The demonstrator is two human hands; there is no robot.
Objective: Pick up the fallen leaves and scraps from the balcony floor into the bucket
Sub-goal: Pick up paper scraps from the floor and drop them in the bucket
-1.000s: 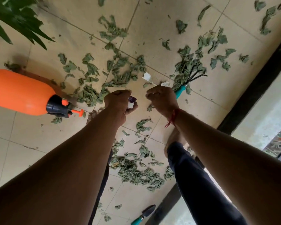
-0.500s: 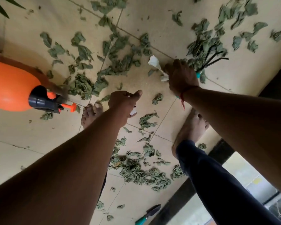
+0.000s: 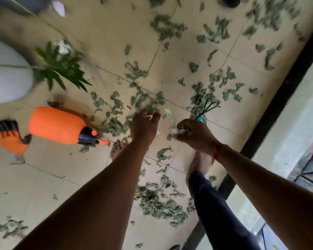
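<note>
Dry green leaves lie scattered over the beige tiles, with a thick pile by my feet. My left hand reaches down at the edge of the leaf patch, and a small white scrap is pinched in its fingers. My right hand is closed around crumpled white paper scraps. Between the two hands one more white scrap lies on the floor. More leaves are heaped just beyond my right hand.
An orange spray bottle lies left of my left hand, with an orange glove beyond it. A teal-handled rake rests under the leaf heap. A white pot and plant frond stand at the left. A black sill borders the right.
My right hand has drawn back from the scrap by the rake with white paper in it. My left hand has moved forward to the leaves. The view has tilted up.
</note>
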